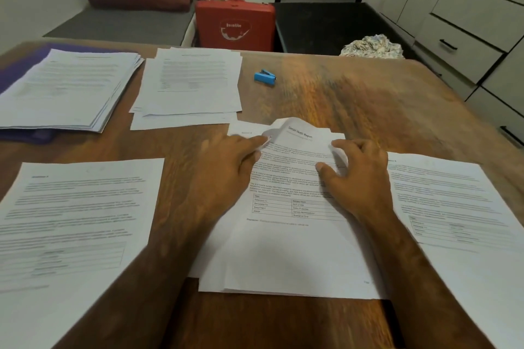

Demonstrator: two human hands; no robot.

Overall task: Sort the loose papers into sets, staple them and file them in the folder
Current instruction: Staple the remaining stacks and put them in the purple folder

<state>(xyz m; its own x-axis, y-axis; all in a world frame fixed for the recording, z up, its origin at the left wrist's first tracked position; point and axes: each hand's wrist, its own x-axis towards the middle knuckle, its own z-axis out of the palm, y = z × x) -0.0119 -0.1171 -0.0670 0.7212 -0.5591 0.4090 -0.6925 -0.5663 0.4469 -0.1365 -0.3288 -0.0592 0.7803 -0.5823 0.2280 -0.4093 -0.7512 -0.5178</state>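
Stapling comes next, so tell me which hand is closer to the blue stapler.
Left, narrowly. The left hand lies nearer than the blue stapler, its fingertips almost straight below it; the right hand lies nearer too, but off to the stapler's right. Both rest on the middle paper stack.

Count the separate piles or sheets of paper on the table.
5: stack on the folder, far-middle pile, near-left sheet, middle pile under both hands, near-right sheet.
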